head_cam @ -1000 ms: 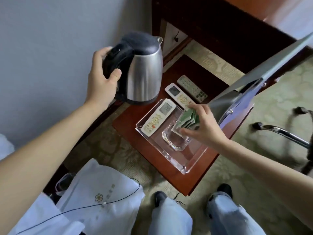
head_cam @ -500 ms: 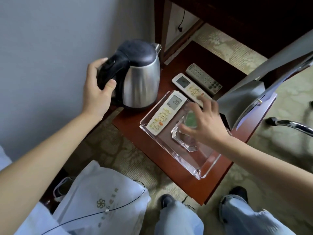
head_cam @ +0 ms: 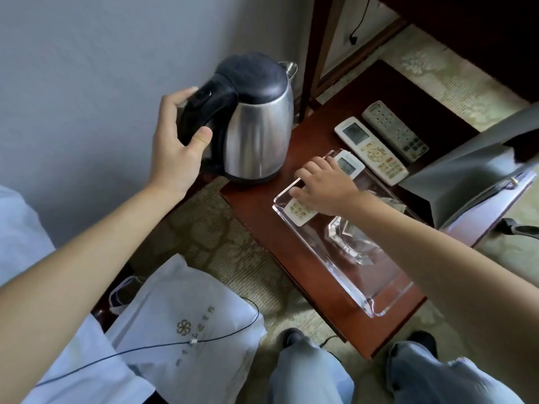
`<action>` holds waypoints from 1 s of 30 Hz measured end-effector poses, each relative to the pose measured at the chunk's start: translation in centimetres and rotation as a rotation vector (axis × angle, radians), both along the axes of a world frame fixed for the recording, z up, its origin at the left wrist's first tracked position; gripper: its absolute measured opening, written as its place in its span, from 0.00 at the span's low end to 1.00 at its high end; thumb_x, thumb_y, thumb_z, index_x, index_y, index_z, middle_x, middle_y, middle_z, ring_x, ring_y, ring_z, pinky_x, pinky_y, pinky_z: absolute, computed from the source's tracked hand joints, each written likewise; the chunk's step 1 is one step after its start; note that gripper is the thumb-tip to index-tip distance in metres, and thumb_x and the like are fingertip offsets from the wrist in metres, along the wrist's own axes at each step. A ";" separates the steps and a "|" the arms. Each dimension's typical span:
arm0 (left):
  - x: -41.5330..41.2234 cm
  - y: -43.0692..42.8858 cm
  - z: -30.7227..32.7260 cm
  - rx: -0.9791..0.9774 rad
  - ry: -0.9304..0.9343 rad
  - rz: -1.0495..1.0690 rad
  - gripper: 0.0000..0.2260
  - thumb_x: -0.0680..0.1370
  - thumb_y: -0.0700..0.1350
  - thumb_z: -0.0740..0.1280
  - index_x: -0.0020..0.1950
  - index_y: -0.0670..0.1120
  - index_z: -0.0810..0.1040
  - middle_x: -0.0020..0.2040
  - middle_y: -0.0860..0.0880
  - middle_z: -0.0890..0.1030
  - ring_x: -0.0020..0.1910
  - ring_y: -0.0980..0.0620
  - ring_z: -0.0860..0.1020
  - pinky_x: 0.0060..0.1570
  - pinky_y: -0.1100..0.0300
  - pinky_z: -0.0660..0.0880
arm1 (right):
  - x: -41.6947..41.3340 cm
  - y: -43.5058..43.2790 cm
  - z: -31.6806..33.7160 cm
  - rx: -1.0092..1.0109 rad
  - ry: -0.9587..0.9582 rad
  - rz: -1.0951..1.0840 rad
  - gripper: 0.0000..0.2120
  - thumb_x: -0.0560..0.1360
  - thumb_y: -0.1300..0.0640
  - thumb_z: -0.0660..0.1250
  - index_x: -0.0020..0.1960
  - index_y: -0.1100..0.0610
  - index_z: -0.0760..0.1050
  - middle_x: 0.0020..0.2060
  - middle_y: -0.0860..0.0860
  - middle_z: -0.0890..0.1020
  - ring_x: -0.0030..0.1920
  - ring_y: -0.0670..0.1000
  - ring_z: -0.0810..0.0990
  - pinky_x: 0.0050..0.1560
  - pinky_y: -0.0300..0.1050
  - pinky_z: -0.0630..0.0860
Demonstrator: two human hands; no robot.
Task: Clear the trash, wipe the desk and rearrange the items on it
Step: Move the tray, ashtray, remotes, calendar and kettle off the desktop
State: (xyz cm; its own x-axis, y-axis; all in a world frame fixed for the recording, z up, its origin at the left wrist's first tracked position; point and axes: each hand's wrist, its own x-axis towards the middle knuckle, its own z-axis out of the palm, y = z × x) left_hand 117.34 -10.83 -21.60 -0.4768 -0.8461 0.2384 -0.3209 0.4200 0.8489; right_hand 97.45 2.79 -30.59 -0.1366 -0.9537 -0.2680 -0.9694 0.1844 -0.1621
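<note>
The left hand (head_cam: 175, 144) was wrapped around the black handle of the steel kettle (head_cam: 256, 123), fingers curled over the top of the handle and thumb pressed against its inner side. The kettle stood upright at the far left corner of the red-brown desk (head_cam: 262, 228), its base at or just above the wood; which of the two could not be told. Just right of the kettle lay the clear acrylic tray (head_cam: 388, 304), running toward the near edge of the desk. The right hand (head_cam: 323, 185) rested on the white remote (head_cam: 300, 211) lying in the far end of that tray, fingers bent down over the remote's left edge and slightly spread; whether they gripped it or merely touched it could not be told. Deeper in the tray, nearer the person than the remote, sat a clear glass ashtray (head_cam: 353, 243), partly hidden by the right forearm. Beyond the tray, farther from the kettle, a second white remote (head_cam: 370, 150) and a grey remote (head_cam: 393, 129) lay side by side on the desk. Right of the tray stood a grey folder (head_cam: 466, 176), tilted open. On the floor below the kettle lay a white bag (head_cam: 180, 322) with a gold emblem and a thin dark cord across it.
</note>
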 end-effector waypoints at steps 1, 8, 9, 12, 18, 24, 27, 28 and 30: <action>-0.2 0.2 0.0 0.007 0.010 -0.006 0.19 0.73 0.34 0.63 0.63 0.47 0.68 0.55 0.59 0.72 0.57 0.58 0.73 0.60 0.66 0.68 | 0.0 0.5 -0.1 -0.027 -0.001 0.000 0.32 0.73 0.38 0.45 0.58 0.59 0.73 0.56 0.56 0.75 0.62 0.58 0.68 0.68 0.56 0.56; -2.1 2.6 -1.4 0.055 0.090 -0.093 0.21 0.73 0.32 0.62 0.62 0.49 0.65 0.56 0.57 0.71 0.56 0.65 0.71 0.60 0.69 0.66 | -1.1 3.0 0.7 -0.045 -0.219 -0.099 0.21 0.79 0.47 0.54 0.67 0.57 0.68 0.66 0.53 0.70 0.72 0.54 0.58 0.72 0.49 0.49; -2.1 3.2 -1.8 0.066 0.094 -0.112 0.21 0.73 0.32 0.63 0.62 0.50 0.65 0.57 0.57 0.71 0.57 0.64 0.71 0.60 0.68 0.66 | -1.3 3.0 1.2 -0.077 -0.293 -0.163 0.19 0.79 0.50 0.57 0.66 0.58 0.68 0.65 0.53 0.70 0.71 0.53 0.60 0.70 0.46 0.54; -1.7 4.0 -3.0 0.110 0.079 -0.165 0.23 0.72 0.34 0.63 0.61 0.56 0.64 0.58 0.57 0.70 0.59 0.61 0.71 0.62 0.64 0.67 | -1.8 3.4 2.7 -0.133 -0.400 -0.281 0.16 0.78 0.53 0.59 0.64 0.58 0.71 0.61 0.52 0.71 0.63 0.51 0.68 0.63 0.45 0.66; -0.9 2.9 -1.7 0.140 -0.086 -0.219 0.22 0.73 0.37 0.65 0.59 0.58 0.62 0.55 0.60 0.69 0.54 0.68 0.71 0.57 0.71 0.67 | -1.8 4.1 3.4 -0.063 -0.299 -0.134 0.15 0.77 0.53 0.60 0.62 0.57 0.72 0.60 0.53 0.72 0.62 0.54 0.69 0.62 0.49 0.69; -0.1 2.1 4.1 -0.289 -0.414 -0.246 0.16 0.74 0.42 0.62 0.61 0.44 0.73 0.57 0.46 0.75 0.58 0.48 0.71 0.56 0.61 0.66 | -0.9 5.5 8.7 -0.140 -0.141 -0.044 0.14 0.78 0.55 0.58 0.62 0.55 0.72 0.58 0.51 0.75 0.59 0.52 0.70 0.45 0.46 0.71; -1.1 3.2 8.8 -0.442 -0.530 -0.390 0.15 0.74 0.43 0.60 0.59 0.46 0.76 0.56 0.47 0.77 0.56 0.48 0.71 0.48 0.54 0.71 | -1.0 6.9 13.2 -0.224 -0.034 0.032 0.12 0.77 0.56 0.58 0.58 0.57 0.73 0.52 0.52 0.78 0.53 0.55 0.73 0.42 0.48 0.74; -1.6 3.8 10.4 -0.479 -0.555 -0.431 0.15 0.74 0.43 0.60 0.59 0.47 0.76 0.56 0.48 0.78 0.56 0.48 0.71 0.45 0.54 0.71 | -1.1 7.4 14.9 -0.252 -0.025 0.047 0.12 0.77 0.57 0.58 0.57 0.57 0.74 0.49 0.53 0.78 0.51 0.56 0.74 0.40 0.47 0.73; -2.9 5.0 13.5 -0.535 -0.590 -0.499 0.16 0.73 0.43 0.60 0.60 0.47 0.77 0.56 0.48 0.78 0.56 0.47 0.73 0.41 0.58 0.68 | -1.6 8.2 18.5 -0.298 -0.007 0.073 0.12 0.75 0.56 0.58 0.53 0.58 0.76 0.45 0.54 0.79 0.47 0.57 0.76 0.38 0.48 0.74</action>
